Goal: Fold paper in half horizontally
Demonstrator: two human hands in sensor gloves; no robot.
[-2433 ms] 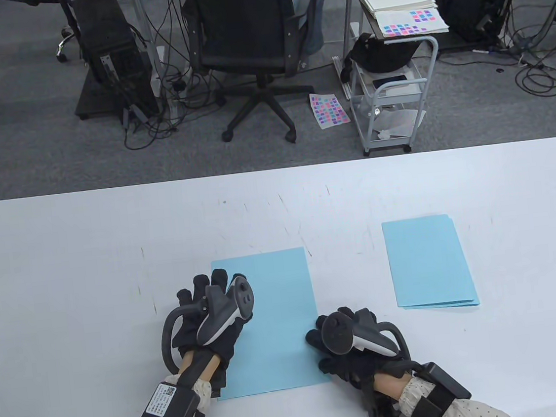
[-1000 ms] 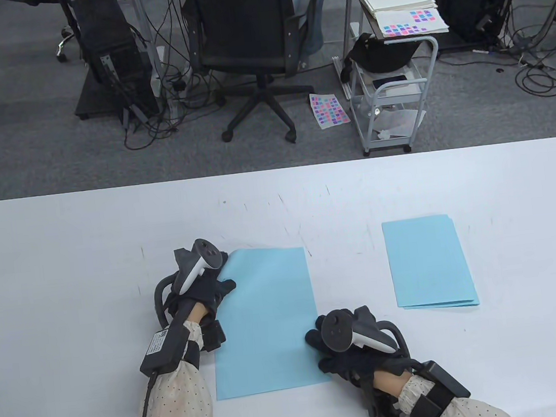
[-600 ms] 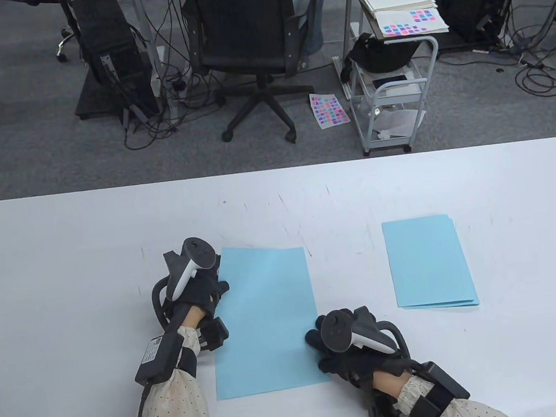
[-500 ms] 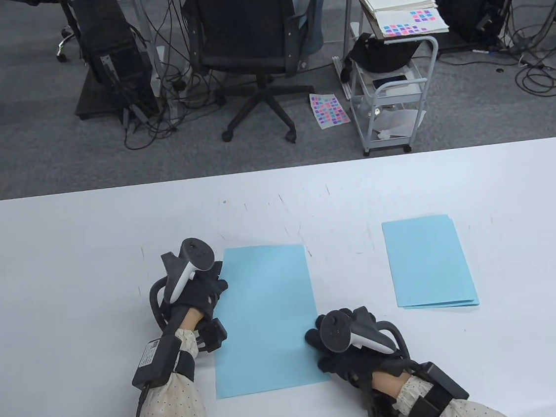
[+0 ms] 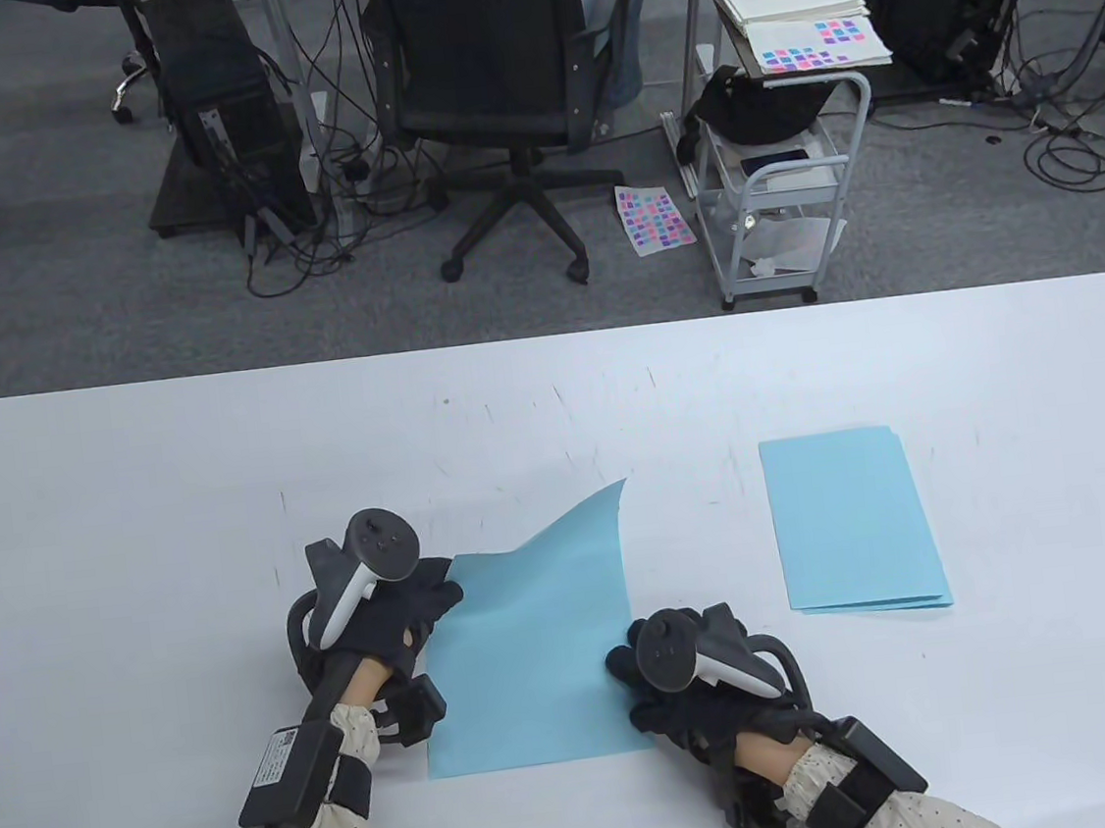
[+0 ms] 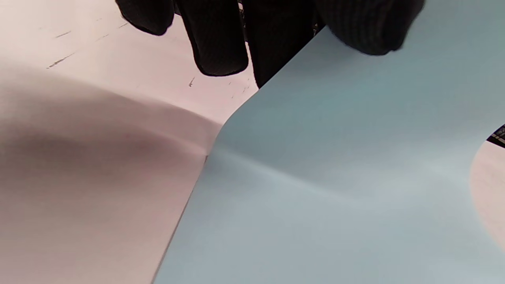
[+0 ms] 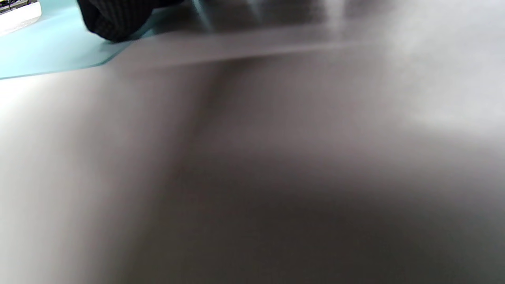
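Observation:
A light blue sheet of paper (image 5: 538, 652) lies on the white table (image 5: 127, 498) in front of me. My left hand (image 5: 424, 595) pinches its far left corner and holds it lifted toward me, so the far edge curls up. In the left wrist view the thumb lies on the paper (image 6: 335, 177) and other fingers (image 6: 215, 47) are behind it. My right hand (image 5: 660, 689) presses on the sheet's right edge near the front. In the right wrist view a fingertip (image 7: 114, 19) rests on the paper (image 7: 47, 47).
A stack of light blue folded sheets (image 5: 855, 520) lies to the right on the table. Beyond the far edge stand an office chair (image 5: 504, 94) and a small cart (image 5: 775, 183).
My left hand moved from the sheet's left side to its far left corner, pinched it, and pulled it up and toward me. The far edge has lifted. The right hand stayed put.

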